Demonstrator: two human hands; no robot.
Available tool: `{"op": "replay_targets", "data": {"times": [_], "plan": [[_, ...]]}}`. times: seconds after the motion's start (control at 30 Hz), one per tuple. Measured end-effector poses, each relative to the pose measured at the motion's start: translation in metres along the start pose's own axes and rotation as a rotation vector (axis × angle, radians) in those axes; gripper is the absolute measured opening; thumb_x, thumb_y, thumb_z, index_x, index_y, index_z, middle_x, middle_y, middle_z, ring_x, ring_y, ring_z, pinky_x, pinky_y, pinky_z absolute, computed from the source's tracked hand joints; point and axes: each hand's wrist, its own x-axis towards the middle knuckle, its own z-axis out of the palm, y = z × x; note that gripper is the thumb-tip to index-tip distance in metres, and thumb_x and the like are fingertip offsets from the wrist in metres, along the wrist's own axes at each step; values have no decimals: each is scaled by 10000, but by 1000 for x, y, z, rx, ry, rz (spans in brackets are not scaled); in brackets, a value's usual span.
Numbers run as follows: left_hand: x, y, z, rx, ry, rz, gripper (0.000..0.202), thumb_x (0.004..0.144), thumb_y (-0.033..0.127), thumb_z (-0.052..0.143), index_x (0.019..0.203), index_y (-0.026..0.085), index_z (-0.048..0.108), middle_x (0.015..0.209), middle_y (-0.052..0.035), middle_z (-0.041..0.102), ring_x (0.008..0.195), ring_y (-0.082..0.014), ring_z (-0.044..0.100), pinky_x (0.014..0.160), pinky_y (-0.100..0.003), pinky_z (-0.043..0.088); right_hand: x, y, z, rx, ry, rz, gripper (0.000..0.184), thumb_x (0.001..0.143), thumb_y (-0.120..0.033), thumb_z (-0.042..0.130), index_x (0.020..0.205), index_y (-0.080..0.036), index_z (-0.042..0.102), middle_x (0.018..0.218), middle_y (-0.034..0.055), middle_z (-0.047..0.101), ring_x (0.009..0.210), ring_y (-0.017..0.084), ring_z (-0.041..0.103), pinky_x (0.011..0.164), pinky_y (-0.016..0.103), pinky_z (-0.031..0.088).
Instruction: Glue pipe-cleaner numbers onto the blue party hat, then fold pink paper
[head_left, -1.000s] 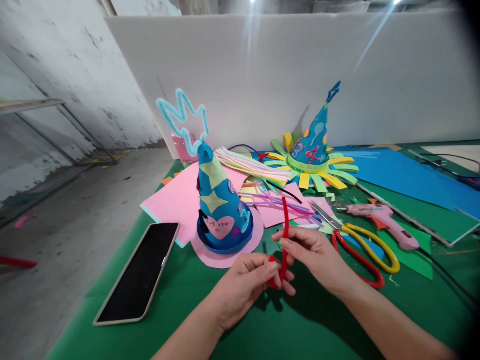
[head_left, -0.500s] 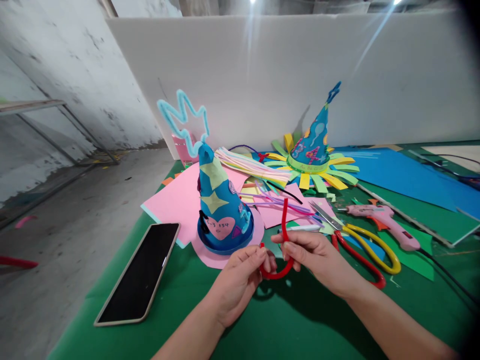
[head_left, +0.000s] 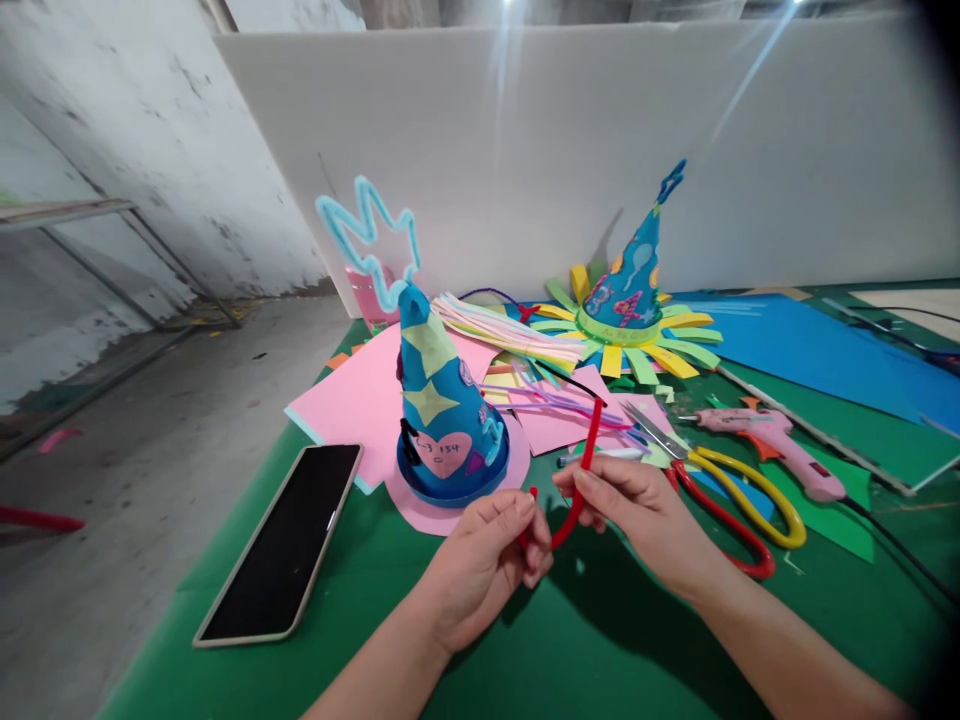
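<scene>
Between my two hands is a short red pipe cleaner [head_left: 591, 440], bent into a curve above the green table. The fingers of my left hand [head_left: 491, 550] close round one end, whose tip pokes up past the thumb. My right hand [head_left: 630, 505] pinches the other part between thumb and fingers, and a straight length sticks up above it. Just beyond my left hand stands a blue cone party hat [head_left: 442, 390] with pale stars, a pink heart and a light blue pipe-cleaner crown shape on top. It rests on a pink paper disc [head_left: 517, 475].
A phone [head_left: 281, 545] lies at left. Scissors [head_left: 720, 480] with red and yellow handles and a pink glue gun [head_left: 772, 445] lie at right. Behind are bundled pipe cleaners [head_left: 510, 335], a second fringed cone hat [head_left: 630, 285], blue sheets [head_left: 795, 345] and a white board [head_left: 562, 150].
The red pipe cleaner's upright end now leans to the right. My left fingers have wrapped further over the bend, hiding more of it.
</scene>
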Motion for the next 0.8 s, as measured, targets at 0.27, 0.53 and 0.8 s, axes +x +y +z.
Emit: {"op": "replay_targets", "data": {"times": [0.27, 0.53, 0.8], "plan": [[1, -3, 1, -11, -1, -53, 273, 781, 307, 508, 577, 126, 510, 435, 26, 432, 394, -57, 355, 459, -225, 196, 5, -9, 0, 73, -3, 10, 210, 722, -374, 627, 703, -167, 604, 568, -37, 490, 450, 54, 441, 439, 188, 378], [0, -6, 4, 57, 88, -108, 260, 768, 298, 485, 568, 134, 508, 363, 54, 361, 361, -45, 287, 467, -221, 215, 6, -11, 7, 146, -100, 32, 224, 718, -347, 639, 659, -156, 537, 543, -58, 434, 457, 40, 357, 426, 178, 301], [0, -8, 5, 80, 70, -92, 241, 737, 302, 530, 564, 136, 506, 338, 70, 343, 339, -34, 240, 455, -219, 168, 13, -13, 10, 95, -134, 53, 203, 756, -357, 589, 745, -160, 542, 561, -61, 436, 449, 42, 385, 435, 179, 310]]}}
